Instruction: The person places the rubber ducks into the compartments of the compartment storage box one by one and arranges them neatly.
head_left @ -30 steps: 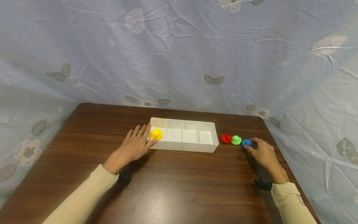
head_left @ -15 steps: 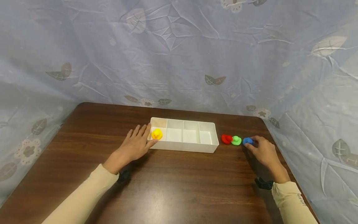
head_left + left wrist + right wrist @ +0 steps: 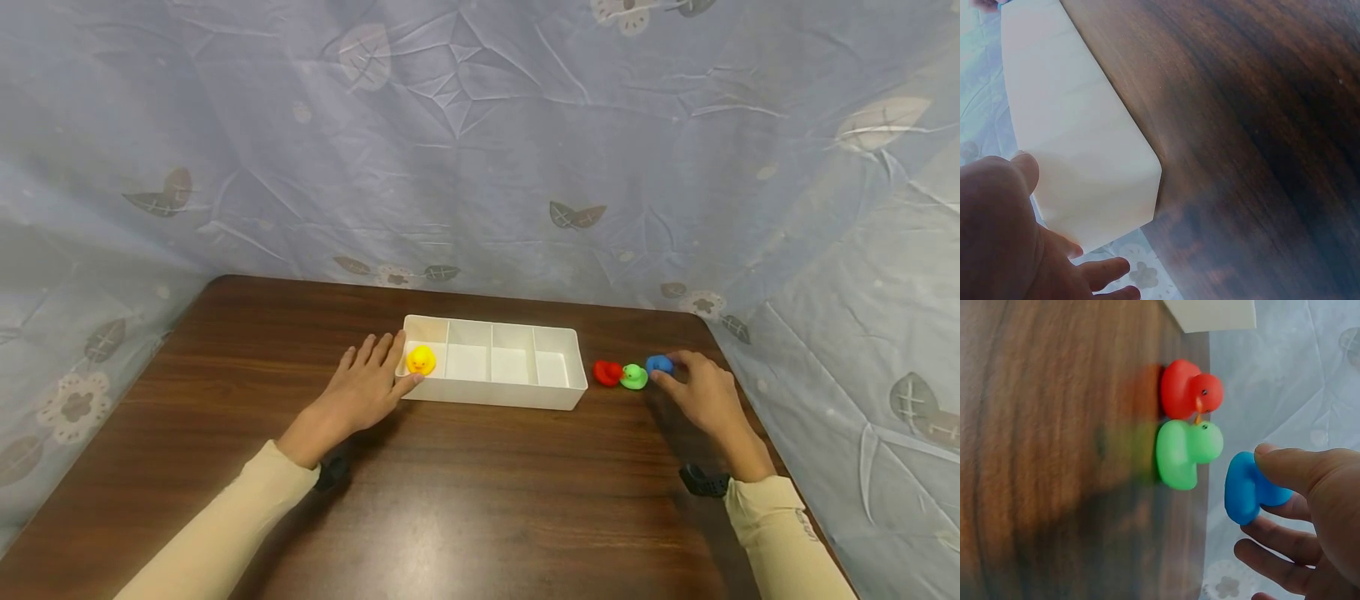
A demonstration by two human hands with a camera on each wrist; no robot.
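My right hand [image 3: 705,393] pinches a blue rubber duck [image 3: 1244,490] between thumb and fingers, raised off the table in the right wrist view. Just left of it, a green rubber duck [image 3: 633,377] and a red rubber duck [image 3: 607,372] stand close together on the table. My left hand [image 3: 363,390] lies with spread, straight fingers against the left end of a long white divided box [image 3: 495,392], its thumb at the front rim. A yellow rubber duck [image 3: 422,360] sits in the box's leftmost compartment; the other compartments hold nothing.
The dark wooden table [image 3: 480,492] extends in front of the box. A pale patterned cloth [image 3: 465,167] hangs behind the table's back edge and along both sides. A black band [image 3: 703,482] circles the right wrist.
The blue duck has come up off the table in my right hand, shifting slightly back and left. My left hand and the box have stayed in place.
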